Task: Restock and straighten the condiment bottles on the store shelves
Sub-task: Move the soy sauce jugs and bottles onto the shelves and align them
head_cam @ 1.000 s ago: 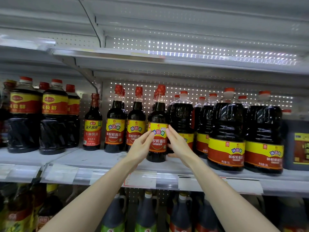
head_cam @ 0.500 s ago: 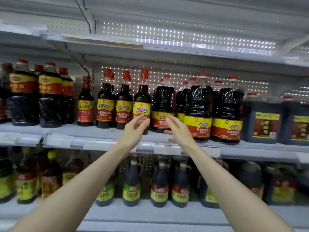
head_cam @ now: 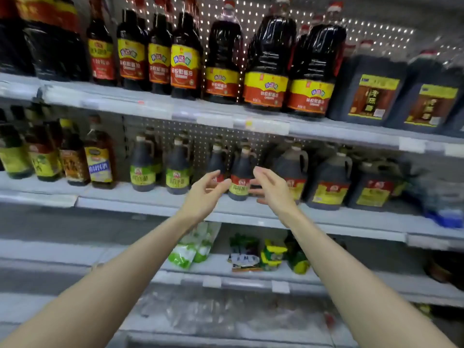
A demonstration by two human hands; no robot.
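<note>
A dark jug-shaped bottle [head_cam: 240, 178] with a red and yellow label stands on the middle shelf [head_cam: 155, 200]. My left hand [head_cam: 204, 192] hovers just left of it, fingers loosely curved and holding nothing. My right hand [head_cam: 272, 188] hovers just right of it, also empty, with fingers spread. Whether either hand touches the bottle is blurred. Similar dark bottles with green labels [head_cam: 177, 172] stand to the left. On the upper shelf stands the slim soy sauce bottle [head_cam: 185, 56] with a yellow and red label.
Large soy sauce jugs [head_cam: 267, 69] and square dark canisters [head_cam: 371, 91] fill the upper shelf's right side. Handled jugs [head_cam: 331, 184] stand right of my hands. Oil bottles [head_cam: 99, 159] are at the left. Green and yellow packets [head_cam: 272, 254] lie on the lower shelf.
My view dropped from the upper shelf to the middle one. Both hands let go of the slim soy sauce bottle and moved down to either side of a jug-shaped bottle.
</note>
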